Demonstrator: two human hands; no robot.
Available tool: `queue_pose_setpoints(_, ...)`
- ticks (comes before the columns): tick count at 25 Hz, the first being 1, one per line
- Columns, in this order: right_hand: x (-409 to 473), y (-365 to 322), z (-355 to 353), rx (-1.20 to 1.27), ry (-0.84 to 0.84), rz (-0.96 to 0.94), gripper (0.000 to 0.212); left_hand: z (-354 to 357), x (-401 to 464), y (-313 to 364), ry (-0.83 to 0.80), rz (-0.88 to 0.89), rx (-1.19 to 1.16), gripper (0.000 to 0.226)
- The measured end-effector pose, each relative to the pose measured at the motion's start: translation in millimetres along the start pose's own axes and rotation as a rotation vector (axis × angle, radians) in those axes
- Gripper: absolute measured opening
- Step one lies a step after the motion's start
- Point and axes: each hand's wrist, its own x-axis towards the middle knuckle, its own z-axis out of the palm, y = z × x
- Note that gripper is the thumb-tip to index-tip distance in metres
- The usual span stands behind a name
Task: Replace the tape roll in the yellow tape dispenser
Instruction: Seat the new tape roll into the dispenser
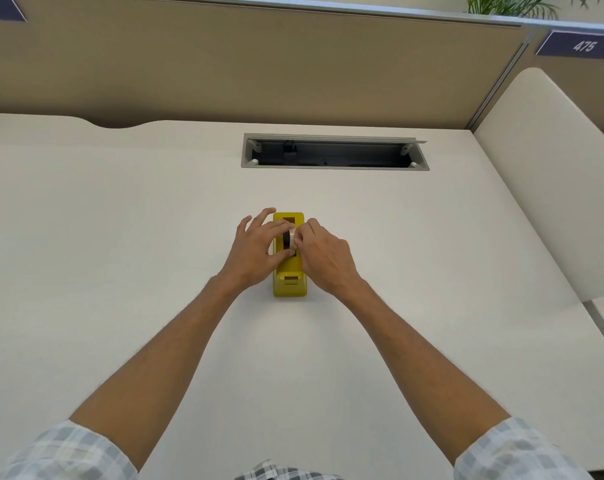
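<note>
The yellow tape dispenser (290, 285) stands in the middle of the white desk (120, 237), its cutter end toward me. A tape roll (290, 238) with a dark core sits upright in the dispenser's slot. My left hand (255, 252) holds the roll from the left side with thumb and a finger, its other fingers spread. My right hand (323, 256) pinches the roll from the right side. Much of the roll and the dispenser's middle is hidden by both hands.
An open cable tray cut-out (333, 152) lies in the desk behind the dispenser. A beige partition wall (259, 64) bounds the far edge. A white side panel (553, 185) stands at the right.
</note>
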Motion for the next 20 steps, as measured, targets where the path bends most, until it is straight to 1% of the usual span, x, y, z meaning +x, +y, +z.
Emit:
queue_pose_setpoints(3, -0.4, 1.7, -1.0, -0.002, -0.017, 0.005, 0.014, -2.7, 2.2, 0.4, -0.009, -0.018, -0.017, 0.043)
queue_pose_setpoints(9, -1.7, 4.4, -3.4, 0.001, -0.020, 0.010, 0.016, -5.2, 8.4, 0.8, -0.086, -0.018, -0.011, 0.040)
queue_pose_setpoints(13, -2.6, 5.1, -4.4, -0.007, -0.025, 0.009, 0.015, -4.5, 7.8, 3.1, -0.073, -0.046, -0.020, 0.041)
queue_pose_setpoints(16, -7.2, 6.9, -3.5, 0.037, -0.014, 0.007, 0.015, -3.7, 7.1, 1.8, -0.069, -0.056, -0.013, 0.038)
queue_pose_setpoints(20, -10.9, 6.3, -3.2, 0.113, 0.012, 0.028, 0.018, -3.1, 6.5, 1.2, -0.034, 0.001, -0.020, 0.036)
